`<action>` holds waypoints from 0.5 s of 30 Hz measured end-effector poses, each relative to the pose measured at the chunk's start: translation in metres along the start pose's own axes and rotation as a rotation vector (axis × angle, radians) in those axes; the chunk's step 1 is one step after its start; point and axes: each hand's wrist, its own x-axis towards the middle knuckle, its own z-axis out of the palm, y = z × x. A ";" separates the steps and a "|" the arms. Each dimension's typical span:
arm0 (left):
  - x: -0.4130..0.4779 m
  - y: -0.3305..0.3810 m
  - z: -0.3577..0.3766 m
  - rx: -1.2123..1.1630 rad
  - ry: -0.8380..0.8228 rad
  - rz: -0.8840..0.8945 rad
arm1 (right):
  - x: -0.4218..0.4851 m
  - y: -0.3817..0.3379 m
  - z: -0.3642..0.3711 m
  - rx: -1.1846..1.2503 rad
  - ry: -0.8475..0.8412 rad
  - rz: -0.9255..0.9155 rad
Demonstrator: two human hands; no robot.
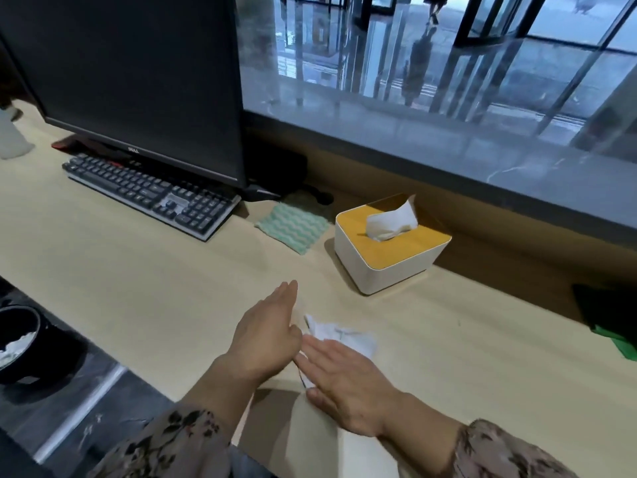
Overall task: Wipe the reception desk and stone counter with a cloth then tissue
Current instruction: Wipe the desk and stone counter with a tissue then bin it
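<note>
A crumpled white tissue (344, 336) lies on the pale wooden reception desk (138, 281), near its front edge. My right hand (348, 384) lies flat with straight fingers over the tissue's near part. My left hand (269, 336) is beside it on the left, fingers straight and pointing away, its thumb close to the tissue. A green-and-white wavy cloth (293, 227) lies folded on the desk farther back. Right of the cloth stands a white tissue box (386, 250) with a yellow lid and a tissue sticking out. The grey stone counter (448, 146) runs along the back, raised above the desk.
A black monitor (138, 81) and a dark keyboard (148, 194) stand at the left back. A black bin (17, 343) holding white waste sits on the floor at the left. A dark object with something green (610, 322) lies at the right edge.
</note>
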 end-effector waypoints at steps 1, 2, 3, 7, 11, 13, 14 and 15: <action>0.006 0.007 -0.001 -0.005 0.012 0.004 | -0.001 0.008 0.002 0.010 0.002 0.031; 0.012 0.015 -0.003 -0.012 0.026 0.010 | -0.003 0.017 0.002 0.028 -0.002 0.065; 0.017 0.023 -0.005 -0.018 0.037 0.021 | -0.005 0.026 0.000 0.056 0.007 0.109; 0.043 0.063 -0.014 -0.010 0.062 0.059 | -0.035 0.063 -0.002 0.171 0.080 0.192; 0.069 0.100 -0.019 0.040 0.079 0.090 | -0.075 0.097 0.000 0.167 0.125 0.329; 0.081 0.113 -0.020 0.091 0.082 0.105 | -0.096 0.118 0.000 0.173 0.138 0.441; 0.087 0.118 -0.019 0.117 0.081 0.101 | -0.106 0.129 -0.001 0.176 0.141 0.510; 0.095 0.127 -0.018 0.146 0.079 0.103 | -0.120 0.144 -0.004 0.183 0.150 0.579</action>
